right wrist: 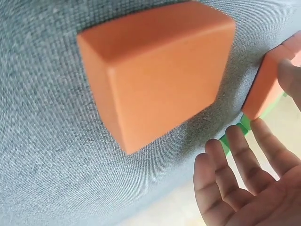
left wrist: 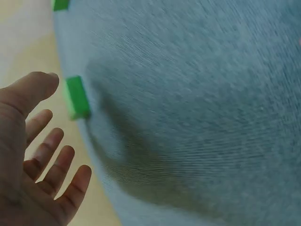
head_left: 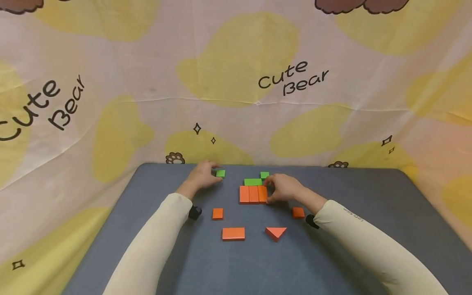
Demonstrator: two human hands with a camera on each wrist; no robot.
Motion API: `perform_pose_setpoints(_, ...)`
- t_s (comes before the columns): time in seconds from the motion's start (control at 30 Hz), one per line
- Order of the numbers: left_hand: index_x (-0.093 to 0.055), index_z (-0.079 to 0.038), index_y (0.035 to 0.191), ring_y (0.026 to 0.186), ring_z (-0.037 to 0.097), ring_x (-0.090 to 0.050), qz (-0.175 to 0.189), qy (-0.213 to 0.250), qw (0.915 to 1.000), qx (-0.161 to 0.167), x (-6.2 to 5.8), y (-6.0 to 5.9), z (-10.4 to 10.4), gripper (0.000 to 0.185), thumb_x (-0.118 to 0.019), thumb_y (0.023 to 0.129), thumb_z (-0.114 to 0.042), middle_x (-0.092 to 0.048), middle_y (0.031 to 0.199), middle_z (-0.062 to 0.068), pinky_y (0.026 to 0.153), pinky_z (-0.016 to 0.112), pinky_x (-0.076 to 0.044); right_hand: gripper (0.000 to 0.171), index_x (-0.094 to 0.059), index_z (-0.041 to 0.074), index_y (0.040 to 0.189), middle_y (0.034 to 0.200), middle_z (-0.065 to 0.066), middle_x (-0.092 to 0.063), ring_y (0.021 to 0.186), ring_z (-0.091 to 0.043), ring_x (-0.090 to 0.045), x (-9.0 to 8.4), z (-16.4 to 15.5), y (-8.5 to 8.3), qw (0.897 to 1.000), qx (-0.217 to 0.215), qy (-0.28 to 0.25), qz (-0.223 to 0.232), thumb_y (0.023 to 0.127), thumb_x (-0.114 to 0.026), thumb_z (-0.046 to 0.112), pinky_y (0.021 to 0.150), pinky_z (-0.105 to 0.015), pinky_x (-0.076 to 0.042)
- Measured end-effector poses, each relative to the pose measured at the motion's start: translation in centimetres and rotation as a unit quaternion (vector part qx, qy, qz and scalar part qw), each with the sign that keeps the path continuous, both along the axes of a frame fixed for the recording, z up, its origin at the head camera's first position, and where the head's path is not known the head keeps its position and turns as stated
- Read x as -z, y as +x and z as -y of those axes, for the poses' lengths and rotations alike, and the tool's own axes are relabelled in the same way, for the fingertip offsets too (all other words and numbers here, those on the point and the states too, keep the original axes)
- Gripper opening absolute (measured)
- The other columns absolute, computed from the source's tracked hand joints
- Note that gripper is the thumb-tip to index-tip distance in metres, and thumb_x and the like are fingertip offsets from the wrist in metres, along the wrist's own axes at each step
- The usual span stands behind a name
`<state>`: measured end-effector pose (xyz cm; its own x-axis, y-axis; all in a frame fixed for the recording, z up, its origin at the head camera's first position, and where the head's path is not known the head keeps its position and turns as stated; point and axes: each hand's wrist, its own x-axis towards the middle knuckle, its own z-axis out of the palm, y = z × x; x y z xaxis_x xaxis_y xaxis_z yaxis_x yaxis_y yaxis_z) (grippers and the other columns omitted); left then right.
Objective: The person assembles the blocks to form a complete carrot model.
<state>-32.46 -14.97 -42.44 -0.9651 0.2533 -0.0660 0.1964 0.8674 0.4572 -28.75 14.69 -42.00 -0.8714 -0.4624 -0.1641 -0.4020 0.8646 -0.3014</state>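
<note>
A row of three orange blocks (head_left: 253, 194) lies in the middle of the grey table (head_left: 368, 229). My right hand (head_left: 282, 187) rests against its right end. In the right wrist view the thumb (right wrist: 290, 77) and a straight fingertip (right wrist: 257, 128) touch the end orange block (right wrist: 265, 89). A flat green block (head_left: 253, 182) and a small green block (head_left: 264, 175) lie just behind the row. My left hand (head_left: 203, 176) is at the table's far edge beside another small green block (head_left: 220, 173). Its fingers (left wrist: 56, 160) are spread, and that green block (left wrist: 76, 97) lies just clear of them.
Loose orange pieces lie nearer me: a small square (head_left: 217, 213), a rectangle (head_left: 233, 233), a triangle (head_left: 275, 233) and a second small square (head_left: 298, 212), which looms large in the right wrist view (right wrist: 155, 70). A printed cloth backdrop (head_left: 236, 82) rises behind the table.
</note>
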Motion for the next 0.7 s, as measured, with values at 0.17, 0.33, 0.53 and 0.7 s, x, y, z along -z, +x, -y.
perform_pose_setpoints(0.17, -0.06, -0.01, 0.131, 0.12, 0.03, -0.051, 0.002, 0.007, 0.9997, -0.025, 1.4, -0.6, 0.9, 0.051, -0.071, 0.085, -0.028, -0.055, 0.128, 0.012, 0.103, 0.046, -0.042, 0.051, -0.067, 0.015, 0.114, 0.099, -0.006, -0.064, 0.086, -0.018, -0.057, 0.0, 0.3, -0.1, 1.0, -0.002, 0.002, -0.003, 0.071, -0.083, 0.037, 0.076, -0.038, -0.052)
perform_pose_setpoints(0.33, -0.062, -0.011, 0.128, 0.12, 0.03, -0.053, 0.003, 0.014, 0.9994, -0.033, 1.8, -0.6, 1.1, 0.042, -0.067, 0.089, -0.025, -0.056, 0.128, 0.013, 0.102, 0.048, -0.042, 0.052, -0.067, 0.015, 0.115, 0.101, -0.006, -0.065, 0.089, -0.019, -0.058, -0.1, 0.4, -0.1, 1.0, 0.001, 0.002, -0.001, 0.071, -0.083, 0.036, 0.077, -0.039, -0.052)
perform_pose_setpoints(0.53, -0.065, -0.01, 0.123, 0.116, 0.027, -0.057, -0.006, 0.006, 0.9996, -0.026, 1.6, -0.6, 0.1, 0.037, -0.067, 0.089, -0.024, -0.062, 0.122, 0.01, 0.1, 0.044, -0.045, 0.054, -0.067, 0.014, 0.117, 0.105, -0.007, -0.066, 0.092, -0.02, -0.06, -0.2, 0.4, 0.0, 1.0, 0.007, 0.004, 0.007, 0.071, -0.084, 0.037, 0.08, -0.04, -0.053)
perform_pose_setpoints(0.7, -0.066, -0.012, 0.118, 0.108, 0.022, -0.059, -0.009, 0.011, 0.9996, -0.026, 1.2, -0.4, -1.8, 0.034, -0.069, 0.087, -0.025, -0.065, 0.114, 0.006, 0.094, 0.041, -0.048, 0.054, -0.067, 0.013, 0.116, 0.104, -0.007, -0.066, 0.091, -0.02, -0.06, -0.3, 0.3, -0.1, 1.0, 0.006, 0.002, 0.007, 0.071, -0.084, 0.036, 0.079, -0.04, -0.053)
